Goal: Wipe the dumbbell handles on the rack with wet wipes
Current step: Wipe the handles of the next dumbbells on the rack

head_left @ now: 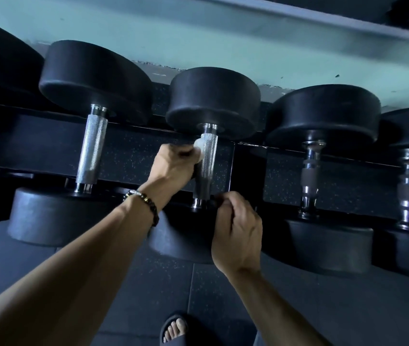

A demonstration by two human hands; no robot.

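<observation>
Black rubber-headed dumbbells lie side by side across the middle of the frame on a dark metal rack [36, 136], their handles running from the top of the picture toward the bottom. At centre, the knurled silver steel handle [207, 156] of the middle dumbbell [213, 101] is the one being handled. The left hand [171, 166], with a dark beaded bracelet [146, 203] on its wrist, is closed around a small white wet wipe [199, 149] and presses it against the left side of that handle, near its upper end just below the far head. The right hand [236, 231] sits lower, at centre right, with its fingers curled shut at the lower end of the same handle, beside the chrome collar; whether it truly grips the bar or only rests there cannot be told. To the left, a larger dumbbell shows a bare knurled handle [91, 151]; to the right, two more have ridged chrome handles [310, 171]. Dark speckled rubber flooring [148, 295] fills the lower frame, where a foot in a black slide sandal [173, 328] shows at the bottom edge. A pale teal wall [198, 33] spans the top.
</observation>
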